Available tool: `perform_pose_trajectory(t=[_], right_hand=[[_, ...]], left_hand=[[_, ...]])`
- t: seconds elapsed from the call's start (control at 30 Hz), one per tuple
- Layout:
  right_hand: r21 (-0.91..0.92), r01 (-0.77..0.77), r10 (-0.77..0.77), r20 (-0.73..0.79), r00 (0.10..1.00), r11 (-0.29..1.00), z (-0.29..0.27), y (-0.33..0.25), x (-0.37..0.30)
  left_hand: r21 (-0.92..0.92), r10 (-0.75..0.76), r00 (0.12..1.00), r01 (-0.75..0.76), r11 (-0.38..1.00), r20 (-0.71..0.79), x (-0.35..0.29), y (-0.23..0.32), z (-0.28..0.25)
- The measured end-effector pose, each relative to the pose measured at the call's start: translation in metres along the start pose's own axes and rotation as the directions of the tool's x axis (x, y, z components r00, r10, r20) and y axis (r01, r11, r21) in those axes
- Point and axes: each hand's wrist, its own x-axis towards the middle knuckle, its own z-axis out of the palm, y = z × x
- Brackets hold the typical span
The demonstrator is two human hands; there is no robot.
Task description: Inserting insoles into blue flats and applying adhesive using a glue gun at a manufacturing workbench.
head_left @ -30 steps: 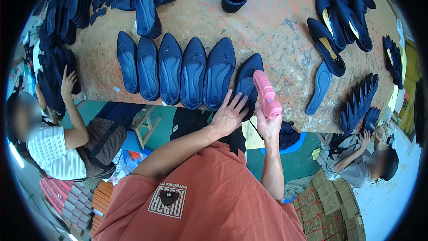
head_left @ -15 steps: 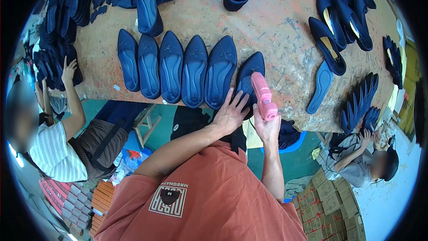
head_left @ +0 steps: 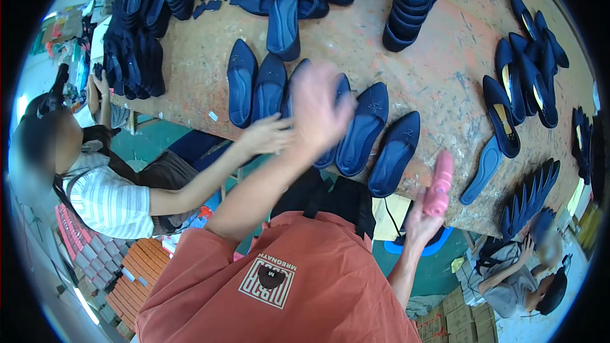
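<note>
A row of dark navy pointed flat shoes (head_left: 363,128) with insoles inside lies along the table's near edge. My left hand (head_left: 321,105), smeared by motion, is over the middle of this row, fingers apart, with nothing visible in it. It partly covers two of the shoes. My right hand (head_left: 421,221) grips a pink gun-shaped tool (head_left: 440,181) at the table edge, right of the row. Nearest to that tool is the last shoe (head_left: 395,152), which lies apart with a small ornament on its toe. A co-worker's hand (head_left: 270,134) reaches in from the left beside my left wrist.
Stacked shoes (head_left: 413,9) stand at the back, and more piles lie at the far left. To the right are loose shoes (head_left: 502,114), a single blue insole (head_left: 481,170) and a nested row of dark shoes (head_left: 532,200). Another person (head_left: 508,279) sits at lower right.
My left hand has left the rightmost shoe and moved left over the row. My right hand has drawn the pink tool off that shoe. A co-worker's arm has stretched in; the view has shifted.
</note>
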Motion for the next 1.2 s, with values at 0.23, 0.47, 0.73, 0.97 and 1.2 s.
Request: perform_pose_trajectory(t=[0.23,0.47,0.73,0.97,1.2], right_hand=[[0.398,-0.041,0.041,0.009,0.999,0.916,-0.001,-0.018,0.001],[0.623,0.02,0.107,-0.166,0.98,0.782,-0.018,0.005,-0.018],[0.702,0.068,0.211,-0.303,0.929,0.709,-0.052,0.018,-0.029],[0.651,0.075,0.1,-0.228,0.969,0.756,-0.056,0.029,-0.026],[0.603,0.059,0.002,-0.1,0.995,0.796,-0.03,0.03,-0.015]], left_hand=[[0.365,-0.414,0.899,0.341,0.866,0.142,0.102,-0.126,-0.003],[-0.409,-0.042,0.975,0.131,0.903,0.22,0.071,0.083,-0.067],[-0.593,0.42,0.807,-0.111,0.798,0.415,-0.11,0.19,0.06],[-0.322,0.392,0.64,-0.23,0.919,0.661,-0.172,0.148,0.097],[-0.073,0.215,0.763,-0.216,0.974,0.61,-0.132,0.048,0.068]])
